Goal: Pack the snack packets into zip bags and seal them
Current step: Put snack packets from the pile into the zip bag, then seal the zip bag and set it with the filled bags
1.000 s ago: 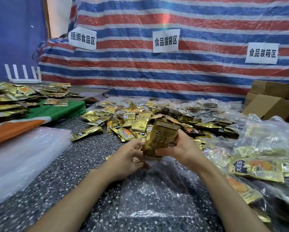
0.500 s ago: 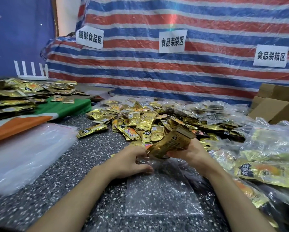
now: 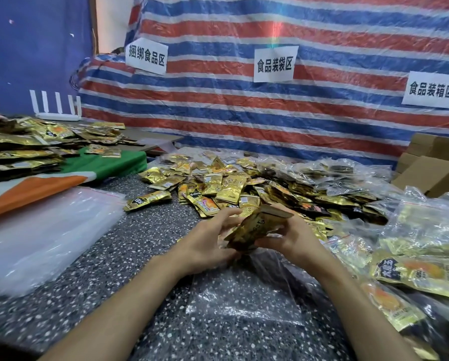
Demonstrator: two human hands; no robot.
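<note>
One thick stack of snack packets (image 3: 257, 225) sits between both hands, tipped over from the upright it had a second ago, its lower end now down at the mouth of the clear zip bag (image 3: 244, 290) lying on the speckled table (image 3: 114, 269). The right hand (image 3: 293, 238) clamps the stack, thumb in front and fingers behind; the left hand (image 3: 207, 246) curls round its other side, steadying it. Loading looks about to start, though I cannot tell if the end is inside yet. That bag looks empty; the filled bags (image 3: 421, 256) on the right hold packets, and the spare bags (image 3: 43, 230) on the left hold nothing.
</note>
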